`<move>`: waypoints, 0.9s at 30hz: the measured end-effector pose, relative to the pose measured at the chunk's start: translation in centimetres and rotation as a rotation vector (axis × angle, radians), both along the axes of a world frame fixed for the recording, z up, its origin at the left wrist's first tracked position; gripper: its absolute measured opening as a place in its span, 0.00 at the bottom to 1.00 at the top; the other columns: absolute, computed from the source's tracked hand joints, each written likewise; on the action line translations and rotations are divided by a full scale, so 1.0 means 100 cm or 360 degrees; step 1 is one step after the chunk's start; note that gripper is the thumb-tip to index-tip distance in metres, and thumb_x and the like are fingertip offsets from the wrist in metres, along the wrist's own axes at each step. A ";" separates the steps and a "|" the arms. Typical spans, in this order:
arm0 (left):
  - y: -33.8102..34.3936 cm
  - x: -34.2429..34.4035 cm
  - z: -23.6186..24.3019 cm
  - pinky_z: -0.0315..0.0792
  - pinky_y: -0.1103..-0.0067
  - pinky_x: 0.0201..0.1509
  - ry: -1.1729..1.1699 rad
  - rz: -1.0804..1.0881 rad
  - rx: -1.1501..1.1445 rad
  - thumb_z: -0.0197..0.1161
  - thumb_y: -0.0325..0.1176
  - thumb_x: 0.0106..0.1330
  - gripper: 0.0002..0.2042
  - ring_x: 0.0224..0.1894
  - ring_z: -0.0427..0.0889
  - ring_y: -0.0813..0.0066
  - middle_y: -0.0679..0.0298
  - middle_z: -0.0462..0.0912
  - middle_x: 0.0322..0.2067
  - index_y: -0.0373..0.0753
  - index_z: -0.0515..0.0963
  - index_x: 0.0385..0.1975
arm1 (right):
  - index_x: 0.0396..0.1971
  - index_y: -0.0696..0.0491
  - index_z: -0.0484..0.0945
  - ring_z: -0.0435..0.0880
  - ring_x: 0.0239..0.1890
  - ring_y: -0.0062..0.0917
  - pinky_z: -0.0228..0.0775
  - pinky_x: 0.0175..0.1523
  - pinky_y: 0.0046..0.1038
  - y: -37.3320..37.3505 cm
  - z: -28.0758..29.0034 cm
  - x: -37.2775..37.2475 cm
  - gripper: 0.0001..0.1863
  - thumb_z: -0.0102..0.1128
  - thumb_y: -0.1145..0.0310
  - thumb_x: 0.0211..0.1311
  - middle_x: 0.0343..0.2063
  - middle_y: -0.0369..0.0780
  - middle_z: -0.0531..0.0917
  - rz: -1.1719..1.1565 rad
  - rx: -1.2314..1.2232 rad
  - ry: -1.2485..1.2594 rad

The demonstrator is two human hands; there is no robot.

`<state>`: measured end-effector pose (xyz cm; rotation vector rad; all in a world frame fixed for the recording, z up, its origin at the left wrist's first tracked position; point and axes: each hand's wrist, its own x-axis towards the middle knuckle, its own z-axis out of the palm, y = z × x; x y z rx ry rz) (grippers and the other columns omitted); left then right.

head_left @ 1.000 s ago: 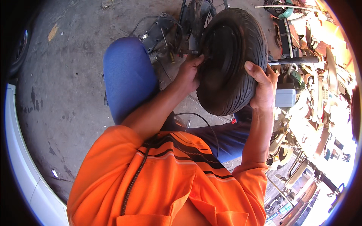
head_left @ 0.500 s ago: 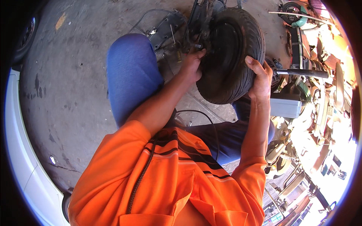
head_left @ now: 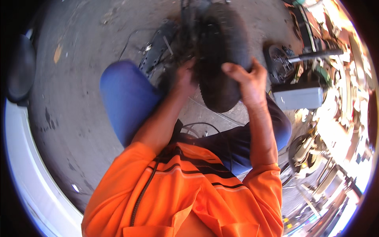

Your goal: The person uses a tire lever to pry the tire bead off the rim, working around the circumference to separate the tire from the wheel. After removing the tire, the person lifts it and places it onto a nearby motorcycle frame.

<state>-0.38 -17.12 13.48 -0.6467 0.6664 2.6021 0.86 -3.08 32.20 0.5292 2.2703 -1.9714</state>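
One camera on the person's head looks down, close over the orange shirt (head_left: 158, 201), toward the gray floor (head_left: 75, 106).

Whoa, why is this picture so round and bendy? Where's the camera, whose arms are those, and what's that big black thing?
There's no robot here, just a person in an orange shirt and blue trousers. A wide fisheye camera on their head looks down, so straight edges bend near the rim. The right hand has its grip on a black tyre, thumb on the near side. The left hand is on the tyre's left, too blurred to tell exactly how it holds. On the grey floor lies a dark panel; a grey box is to the right.
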 end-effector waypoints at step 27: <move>-0.028 -0.011 0.009 0.67 0.57 0.70 0.0200 -0.0380 0.0229 0.44 0.45 0.75 0.27 0.65 0.74 0.53 0.49 0.74 0.62 0.32 0.67 0.66 | 0.39 0.68 0.77 0.80 0.50 0.49 0.77 0.54 0.42 -0.006 -0.025 0.002 0.30 0.70 0.59 0.39 0.46 0.56 0.78 0.0126 0.0486 0.0176</move>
